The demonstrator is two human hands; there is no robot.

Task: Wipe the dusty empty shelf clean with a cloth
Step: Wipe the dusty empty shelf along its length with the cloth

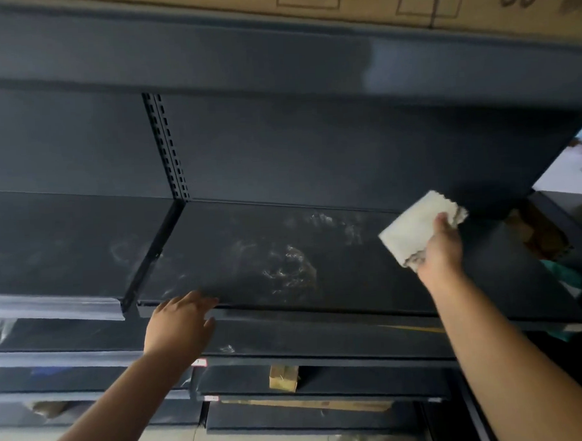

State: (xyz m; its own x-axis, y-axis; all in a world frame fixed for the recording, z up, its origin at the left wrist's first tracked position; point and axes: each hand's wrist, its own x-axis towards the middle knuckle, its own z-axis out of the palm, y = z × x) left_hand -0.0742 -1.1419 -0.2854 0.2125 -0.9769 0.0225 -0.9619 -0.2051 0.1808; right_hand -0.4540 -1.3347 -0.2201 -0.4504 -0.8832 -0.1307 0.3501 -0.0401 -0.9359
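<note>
Nearest, low on the left, the left hand is laid on the front edge of the shelf. Its grip is loose, with the fingers spread flat and nothing held. On the right, the right hand is raised over the shelf. Its grip is closed on a white cloth, which is pinched by one end. Whether the cloth is touching the shelf cannot be told; it seems to be held just above it.

Farther in, the dark shelf top is seen to be empty. Pale dust smears are still spread across the middle, with more toward the far edge. A few faint marks are seen on the next shelf to the left.

The job looks hardly begun. Most of the dust is still left to be wiped.
</note>
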